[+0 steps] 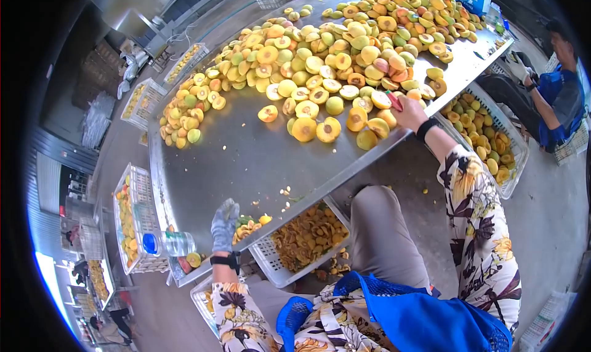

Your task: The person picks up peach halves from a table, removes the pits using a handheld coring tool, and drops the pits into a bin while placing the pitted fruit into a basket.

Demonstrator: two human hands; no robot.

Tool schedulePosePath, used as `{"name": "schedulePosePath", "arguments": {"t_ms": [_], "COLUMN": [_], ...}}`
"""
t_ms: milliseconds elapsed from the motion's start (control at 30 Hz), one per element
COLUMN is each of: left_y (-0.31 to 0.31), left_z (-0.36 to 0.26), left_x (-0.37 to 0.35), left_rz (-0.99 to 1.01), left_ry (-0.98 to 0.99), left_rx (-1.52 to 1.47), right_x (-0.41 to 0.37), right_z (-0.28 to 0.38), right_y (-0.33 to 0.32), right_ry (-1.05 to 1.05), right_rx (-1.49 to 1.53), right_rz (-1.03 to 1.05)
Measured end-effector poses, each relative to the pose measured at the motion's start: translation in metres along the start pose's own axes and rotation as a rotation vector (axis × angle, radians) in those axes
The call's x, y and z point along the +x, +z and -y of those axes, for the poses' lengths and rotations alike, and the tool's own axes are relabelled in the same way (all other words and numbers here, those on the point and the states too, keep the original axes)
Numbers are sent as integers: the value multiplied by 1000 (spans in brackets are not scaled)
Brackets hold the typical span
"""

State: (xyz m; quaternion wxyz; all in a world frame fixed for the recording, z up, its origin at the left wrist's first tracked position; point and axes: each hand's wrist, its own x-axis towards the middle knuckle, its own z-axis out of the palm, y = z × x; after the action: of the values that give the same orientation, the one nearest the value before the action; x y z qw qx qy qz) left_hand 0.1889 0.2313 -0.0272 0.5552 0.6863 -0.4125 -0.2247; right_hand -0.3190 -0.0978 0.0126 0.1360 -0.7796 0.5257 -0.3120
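Halved yellow fruit lies in a large heap across the metal table. At the heap's near right edge, my bare right hand is closed round a small red-handled tool, beside some fruit halves. My left hand, in a grey glove, is over the near left edge of the table, next to a small pile of fruit pieces. Its fingers are partly hidden and small, so what they hold, if anything, does not show. Small pits are scattered on the metal near the table's front edge.
A bottle lies at the table's left corner. Below the front edge is a crate of fruit scraps; a crate of fruit stands at right. Another person sits at far right. More crates stand at left.
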Motion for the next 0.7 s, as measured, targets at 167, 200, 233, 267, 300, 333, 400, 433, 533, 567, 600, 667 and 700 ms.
{"name": "schedulePosePath", "arguments": {"t_ms": [167,200,233,267,300,333,400,433,533,567,600,667,700], "left_y": [70,84,102,118,132,148,182,193,230,238,247,259,269], "left_z": [-3,-2,-4,2,18,47,73,60,-49,-45,-42,-57,-51], "left_x": [102,122,142,165,189,214,250,254,234,242,252,245,244], "left_rz": [100,112,121,113,106,93,4,47,141,143,210,297,306], "left_ry": [104,120,135,125,113,116,217,141,92,92,36,-107,-114], "left_rx": [103,216,327,373,418,412,295,469,769,765,588,297,294], "right_x": [55,59,64,68,70,71,73,71,67,63,64,68,68], "right_z": [-25,-28,-31,-40,-45,-48,-50,-51,-47,-45,-43,-36,-29], "right_y": [14,18,21,27,32,34,34,31,36,42,48,50,52], "right_ry": [64,74,81,58,47,54,50,39,38,26,55,101,140], "right_rx": [-142,-158,-175,-193,-199,-207,-229,-243,-313,-302,-346,-275,-195], "right_rz": [45,65,84,90,69,68,86,108,138,88,86,103,114]}}
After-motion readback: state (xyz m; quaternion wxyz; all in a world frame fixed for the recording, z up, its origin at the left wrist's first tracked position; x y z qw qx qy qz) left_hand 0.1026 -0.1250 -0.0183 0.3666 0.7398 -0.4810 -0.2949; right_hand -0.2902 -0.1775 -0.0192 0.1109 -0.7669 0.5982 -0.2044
